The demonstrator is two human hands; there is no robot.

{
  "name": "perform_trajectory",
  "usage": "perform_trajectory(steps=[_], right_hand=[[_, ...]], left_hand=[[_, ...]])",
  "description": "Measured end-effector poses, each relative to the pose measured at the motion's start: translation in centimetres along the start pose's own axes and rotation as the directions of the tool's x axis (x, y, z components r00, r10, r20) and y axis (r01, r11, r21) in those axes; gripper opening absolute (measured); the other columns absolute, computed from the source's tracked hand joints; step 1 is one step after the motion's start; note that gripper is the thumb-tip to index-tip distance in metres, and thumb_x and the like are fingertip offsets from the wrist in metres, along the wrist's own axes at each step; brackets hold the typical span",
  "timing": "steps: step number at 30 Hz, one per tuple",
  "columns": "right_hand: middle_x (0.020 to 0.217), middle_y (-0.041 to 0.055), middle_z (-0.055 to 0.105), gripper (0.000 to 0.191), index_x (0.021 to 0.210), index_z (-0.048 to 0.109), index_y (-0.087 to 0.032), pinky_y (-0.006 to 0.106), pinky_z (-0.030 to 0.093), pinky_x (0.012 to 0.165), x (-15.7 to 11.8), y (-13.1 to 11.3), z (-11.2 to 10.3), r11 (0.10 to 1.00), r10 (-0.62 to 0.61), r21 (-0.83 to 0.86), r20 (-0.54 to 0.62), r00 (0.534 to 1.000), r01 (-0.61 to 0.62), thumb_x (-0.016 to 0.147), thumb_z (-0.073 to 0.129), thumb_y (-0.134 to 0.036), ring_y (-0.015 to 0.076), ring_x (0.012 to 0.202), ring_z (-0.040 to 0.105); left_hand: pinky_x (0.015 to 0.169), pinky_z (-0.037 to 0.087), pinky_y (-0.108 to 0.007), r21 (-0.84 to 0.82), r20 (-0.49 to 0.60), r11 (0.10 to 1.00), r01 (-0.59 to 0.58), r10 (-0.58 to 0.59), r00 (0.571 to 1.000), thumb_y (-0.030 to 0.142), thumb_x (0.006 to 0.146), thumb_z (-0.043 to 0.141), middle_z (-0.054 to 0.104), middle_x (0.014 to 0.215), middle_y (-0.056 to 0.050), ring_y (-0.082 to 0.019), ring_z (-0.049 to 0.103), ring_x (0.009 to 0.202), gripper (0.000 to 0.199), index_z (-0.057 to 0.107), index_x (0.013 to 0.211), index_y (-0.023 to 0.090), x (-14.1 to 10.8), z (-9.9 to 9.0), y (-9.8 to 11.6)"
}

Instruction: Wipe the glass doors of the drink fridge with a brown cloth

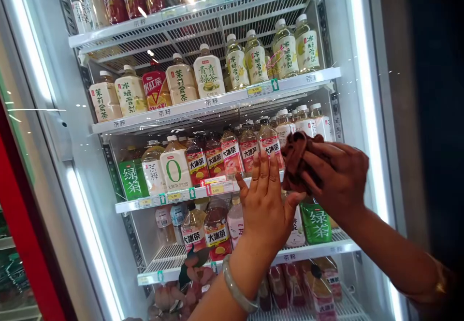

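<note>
My left hand [266, 200], with a pale bangle [239, 287] on the wrist, is spread flat with its fingers pointing up. It appears to rest on the glass door of a lit drinks cooler. Just to its right, my right hand [337, 176] grips a crumpled brown cloth [299, 159], held up at the glass. Behind the glass, near my fingertips, stand bottles of iced tea [231, 154] with pink and red labels. The two hands and the cloth hide part of the middle shelves.
Bottled drinks fill several white wire shelves, including pear drinks [284, 52] on an upper shelf [224, 99] and a green tea bottle [317, 222] lower down. Bright light strips [369, 108] run along both sides. A red panel [25, 224] edges the far left.
</note>
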State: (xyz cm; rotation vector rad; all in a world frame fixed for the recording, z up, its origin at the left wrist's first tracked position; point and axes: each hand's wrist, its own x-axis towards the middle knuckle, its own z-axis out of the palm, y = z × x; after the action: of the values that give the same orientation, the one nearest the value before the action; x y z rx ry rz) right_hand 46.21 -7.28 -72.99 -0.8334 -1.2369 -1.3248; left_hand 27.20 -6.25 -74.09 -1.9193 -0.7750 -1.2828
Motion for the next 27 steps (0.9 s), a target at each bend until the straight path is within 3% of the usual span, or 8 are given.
perform_trajectory(steps=[3,6,11,14,18,22,25,27], right_hand=[[0.129,0.0084,0.071,0.031,0.126,0.07,-0.027,0.053,0.045,0.107,0.8,-2.8,0.8,0.995,0.094,0.028,-0.003,0.996,-0.094,0.095,0.073,-0.028,0.0307,0.125,0.059],[0.127,0.0067,0.073,0.029,0.129,0.069,-0.028,0.053,0.043,0.113,-1.3,-4.3,0.0,0.993,0.004,0.12,0.042,0.999,-0.009,0.099,0.068,-0.029,0.0281,0.127,0.059],[0.124,0.0041,0.074,0.039,0.129,0.068,-0.031,0.051,0.046,0.111,-4.6,0.4,-2.5,0.984,-0.146,0.119,0.124,0.981,0.132,0.092,0.078,-0.023,0.0269,0.124,0.062],[0.126,0.0086,0.072,0.039,0.128,0.069,-0.027,0.05,0.049,0.101,-2.7,2.9,-1.9,1.0,-0.003,-0.016,0.092,0.996,0.004,0.09,0.079,-0.023,0.0303,0.121,0.063],[0.13,0.0093,0.07,0.037,0.127,0.069,-0.027,0.052,0.047,0.103,0.0,0.8,-0.1,0.987,0.158,-0.035,0.006,0.987,-0.158,0.091,0.076,-0.027,0.0323,0.122,0.062],[0.128,0.0075,0.072,0.036,0.13,0.068,-0.028,0.054,0.043,0.115,-2.2,-1.2,-0.8,0.996,0.002,0.091,0.05,0.999,-0.006,0.094,0.074,-0.027,0.0294,0.128,0.059],[0.125,0.0055,0.073,0.04,0.129,0.068,-0.029,0.052,0.044,0.116,-4.5,1.1,-2.3,0.983,-0.144,0.129,0.089,0.986,0.132,0.091,0.079,-0.024,0.0271,0.126,0.061],[0.125,0.0057,0.073,0.041,0.129,0.068,-0.03,0.051,0.045,0.111,-4.5,3.5,-2.8,0.99,-0.135,0.056,0.107,0.985,0.13,0.09,0.08,-0.022,0.0279,0.124,0.062]], left_hand=[[0.138,0.002,-0.059,-0.023,-0.042,0.999,0.033,-0.033,0.999,0.058,0.11,0.023,0.036,0.173,-0.02,-0.03,0.033,0.164,0.08,0.0,0.173,0.015,0.7,0.2,0.2],[0.137,0.007,-0.06,-0.035,-0.043,0.999,0.032,-0.033,0.999,0.059,0.11,0.02,0.034,0.174,-0.02,-0.031,0.028,0.166,0.08,0.002,0.174,0.014,0.4,0.3,-0.2],[0.136,-0.006,-0.061,0.045,0.001,0.999,-0.013,0.013,1.0,0.058,0.11,0.03,0.034,0.174,-0.019,-0.032,0.029,0.165,0.082,0.001,0.173,0.016,-0.4,0.4,-0.4],[0.136,-0.01,-0.06,0.067,-0.005,0.997,-0.03,0.03,1.0,0.057,0.11,0.03,0.035,0.174,-0.02,-0.031,0.028,0.166,0.082,0.002,0.173,0.012,0.5,0.8,0.4],[0.137,0.009,-0.062,0.037,0.008,0.999,-0.033,0.033,0.999,0.056,0.109,0.038,0.04,0.171,-0.022,-0.033,0.034,0.164,0.084,0.01,0.172,0.009,1.9,1.0,1.7],[0.135,0.023,-0.06,0.02,0.028,1.0,-0.019,0.018,0.999,0.059,0.108,0.042,0.039,0.171,-0.023,-0.034,0.038,0.161,0.085,0.015,0.173,0.011,1.6,0.9,1.6],[0.138,0.012,-0.061,0.058,0.062,0.997,-0.052,0.049,0.997,0.057,0.109,0.04,0.037,0.173,-0.021,-0.032,0.032,0.164,0.082,0.016,0.172,0.01,1.1,0.9,1.2],[0.138,0.006,-0.059,0.068,0.059,0.994,-0.083,0.079,0.995,0.058,0.108,0.04,0.036,0.173,-0.02,-0.03,0.028,0.166,0.083,0.016,0.172,0.01,1.5,1.2,1.4]])
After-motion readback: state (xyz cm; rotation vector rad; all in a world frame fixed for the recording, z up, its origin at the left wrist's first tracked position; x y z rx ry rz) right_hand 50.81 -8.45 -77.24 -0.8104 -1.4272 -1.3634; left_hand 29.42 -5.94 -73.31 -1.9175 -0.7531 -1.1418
